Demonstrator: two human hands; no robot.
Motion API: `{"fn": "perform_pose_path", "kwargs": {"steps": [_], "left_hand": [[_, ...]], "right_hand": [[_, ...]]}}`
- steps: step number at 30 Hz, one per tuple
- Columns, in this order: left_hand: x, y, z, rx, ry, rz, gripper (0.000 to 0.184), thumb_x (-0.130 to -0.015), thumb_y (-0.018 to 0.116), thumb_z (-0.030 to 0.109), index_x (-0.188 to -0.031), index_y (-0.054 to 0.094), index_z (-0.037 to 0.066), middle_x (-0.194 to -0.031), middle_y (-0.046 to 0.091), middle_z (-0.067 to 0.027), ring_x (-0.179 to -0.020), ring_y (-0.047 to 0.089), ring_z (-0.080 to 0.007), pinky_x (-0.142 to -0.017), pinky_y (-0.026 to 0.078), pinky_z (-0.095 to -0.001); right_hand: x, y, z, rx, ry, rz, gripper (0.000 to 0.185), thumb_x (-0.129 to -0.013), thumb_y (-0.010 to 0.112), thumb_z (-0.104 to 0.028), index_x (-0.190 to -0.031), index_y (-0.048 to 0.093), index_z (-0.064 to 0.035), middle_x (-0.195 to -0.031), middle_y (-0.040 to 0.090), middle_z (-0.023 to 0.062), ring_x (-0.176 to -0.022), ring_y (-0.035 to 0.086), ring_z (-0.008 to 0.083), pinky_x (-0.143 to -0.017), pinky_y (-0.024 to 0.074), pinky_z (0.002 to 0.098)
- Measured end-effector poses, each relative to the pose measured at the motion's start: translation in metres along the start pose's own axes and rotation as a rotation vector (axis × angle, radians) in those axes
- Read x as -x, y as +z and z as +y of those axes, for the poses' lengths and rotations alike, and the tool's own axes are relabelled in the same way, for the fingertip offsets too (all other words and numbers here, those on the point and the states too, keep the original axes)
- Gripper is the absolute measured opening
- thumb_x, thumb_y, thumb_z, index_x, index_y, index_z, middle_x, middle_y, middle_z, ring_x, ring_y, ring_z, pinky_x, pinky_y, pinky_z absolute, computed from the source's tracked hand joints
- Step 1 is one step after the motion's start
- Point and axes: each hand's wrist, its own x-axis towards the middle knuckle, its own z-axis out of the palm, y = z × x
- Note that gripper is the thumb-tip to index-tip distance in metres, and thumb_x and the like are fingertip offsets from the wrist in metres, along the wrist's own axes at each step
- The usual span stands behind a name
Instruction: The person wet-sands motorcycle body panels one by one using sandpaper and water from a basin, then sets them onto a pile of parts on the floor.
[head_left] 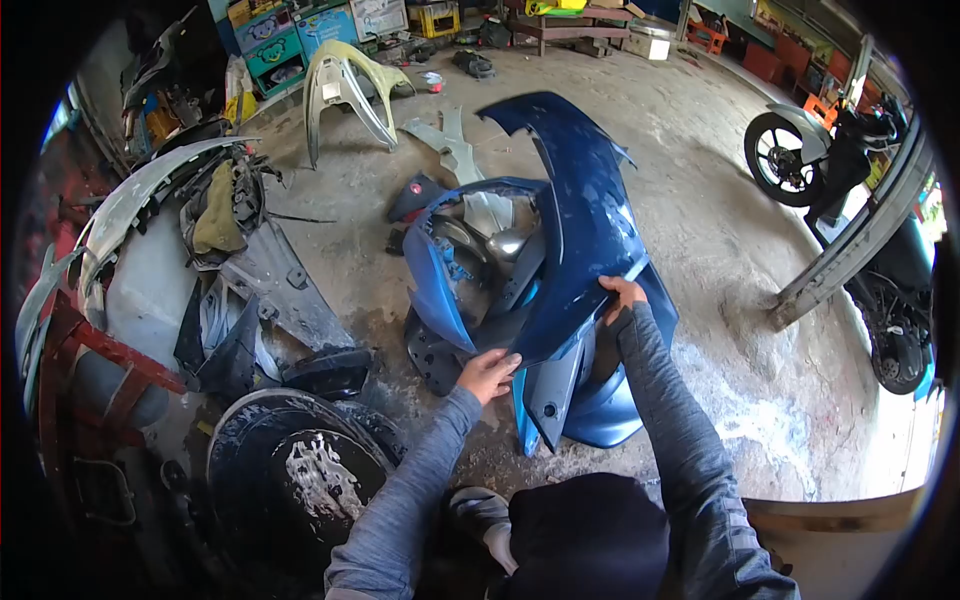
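Observation:
A large dark blue panel slants up and away from me, held by its near end. My left hand grips its lower left corner, with the thumb on top. Around its right edge my right hand is closed. Beneath and beside it lies a pile of other blue fairing parts, among them a curved blue piece on the left and a blue piece at the lower right. A grey-blue part with a round hole shows just below the panel.
A black tub with white residue stands at the lower left. Grey panels and a red frame lie left. A cream fender stands farther back. A motorcycle and a metal post are on the right.

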Motion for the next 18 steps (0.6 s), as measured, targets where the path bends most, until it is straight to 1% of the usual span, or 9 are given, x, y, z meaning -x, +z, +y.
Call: {"fn": "perform_pose_path", "kwargs": {"steps": [3, 6, 7, 9, 10, 13, 15, 16, 18], "left_hand": [[-0.013, 0.013, 0.004, -0.105, -0.013, 0.013, 0.071, -0.081, 0.066, 0.044, -0.132, 0.039, 0.003, -0.122, 0.051, -0.0121, -0.112, 0.052, -0.0280, -0.090, 0.043, -0.0408], [-0.029, 0.018, -0.006, -0.118, -0.009, 0.023, 0.073, -0.079, 0.067, 0.046, -0.130, 0.039, 0.002, -0.128, 0.047, -0.0146, -0.111, 0.052, -0.0275, -0.088, 0.045, -0.0429], [-0.027, 0.023, -0.005, -0.092, 0.019, 0.086, 0.064, -0.080, 0.068, 0.042, -0.125, 0.045, 0.002, -0.117, 0.057, -0.0144, -0.100, 0.058, -0.0215, -0.082, 0.048, -0.0365], [-0.040, 0.021, -0.027, -0.342, 0.413, 0.361, 0.049, -0.079, 0.069, 0.041, -0.109, 0.055, 0.005, -0.085, 0.064, -0.0042, -0.077, 0.060, -0.0122, -0.068, 0.048, -0.0297], [-0.021, 0.030, -0.009, -0.403, 0.527, 0.557, 0.045, -0.079, 0.070, 0.034, -0.106, 0.055, 0.002, -0.076, 0.064, -0.0077, -0.068, 0.063, -0.0170, -0.069, 0.050, -0.0326], [-0.015, 0.017, 0.017, -0.730, 0.662, 0.983, 0.060, -0.071, 0.077, 0.032, -0.111, 0.049, -0.002, -0.105, 0.059, -0.0141, -0.100, 0.055, -0.0294, -0.085, 0.044, -0.0400], [-0.044, -0.008, 0.014, -0.621, 0.570, 1.083, 0.084, -0.062, 0.082, 0.037, -0.123, 0.040, -0.003, -0.122, 0.047, -0.0210, -0.113, 0.045, -0.0359, -0.095, 0.038, -0.0433], [-0.051, -0.016, 0.023, -0.549, 0.355, 1.070, 0.104, -0.054, 0.085, 0.040, -0.131, 0.032, -0.006, -0.127, 0.041, -0.0260, -0.116, 0.044, -0.0386, -0.098, 0.037, -0.0442], [-0.061, -0.030, 0.032, -0.467, 0.131, 0.940, 0.114, -0.051, 0.086, 0.043, -0.135, 0.026, -0.004, -0.131, 0.038, -0.0260, -0.122, 0.040, -0.0388, -0.101, 0.036, -0.0439]], "right_hand": [[-0.011, -0.004, -0.002, -0.032, -0.017, 0.039, 0.019, -0.068, 0.060, 0.004, -0.086, 0.060, 0.0022, -0.091, 0.061, 0.0152, -0.090, 0.055, 0.0314, -0.094, 0.0398, 0.0366], [-0.041, -0.021, 0.003, -0.062, -0.067, 0.136, 0.014, -0.068, 0.059, 0.008, -0.082, 0.056, 0.0037, -0.083, 0.058, 0.0143, -0.078, 0.058, 0.0305, -0.078, 0.0500, 0.0422], [-0.047, -0.026, 0.004, -0.070, -0.080, 0.132, 0.014, -0.068, 0.059, 0.008, -0.082, 0.056, 0.0041, -0.081, 0.059, 0.0148, -0.076, 0.059, 0.0312, -0.076, 0.0510, 0.0429], [-0.059, -0.035, 0.008, -0.074, -0.060, 0.146, 0.016, -0.067, 0.059, 0.008, -0.083, 0.055, 0.0050, -0.079, 0.059, 0.0156, -0.073, 0.060, 0.0322, -0.074, 0.0522, 0.0434], [-0.056, -0.035, 0.006, -0.074, -0.064, 0.148, 0.016, -0.067, 0.059, 0.008, -0.083, 0.055, 0.0050, -0.079, 0.059, 0.0156, -0.073, 0.060, 0.0322, -0.074, 0.0522, 0.0434], [-0.055, -0.038, 0.013, -0.086, -0.030, 0.131, 0.016, -0.068, 0.059, 0.008, -0.084, 0.055, 0.0060, -0.078, 0.059, 0.0163, -0.070, 0.061, 0.0327, -0.072, 0.0532, 0.0436], [-0.061, -0.042, 0.024, -0.107, -0.060, 0.111, 0.016, -0.069, 0.059, 0.007, -0.084, 0.055, 0.0066, -0.080, 0.060, 0.0165, -0.071, 0.061, 0.0327, -0.072, 0.0531, 0.0436], [-0.061, -0.043, 0.027, -0.129, -0.007, 0.088, 0.012, -0.068, 0.059, 0.006, -0.080, 0.058, 0.0030, -0.083, 0.061, 0.0150, -0.080, 0.059, 0.0327, -0.085, 0.0485, 0.0416], [-0.064, -0.041, 0.034, -0.083, 0.004, 0.062, 0.010, -0.068, 0.059, 0.004, -0.077, 0.058, 0.0016, -0.081, 0.061, 0.0145, -0.078, 0.059, 0.0317, -0.083, 0.0492, 0.0410]]}}
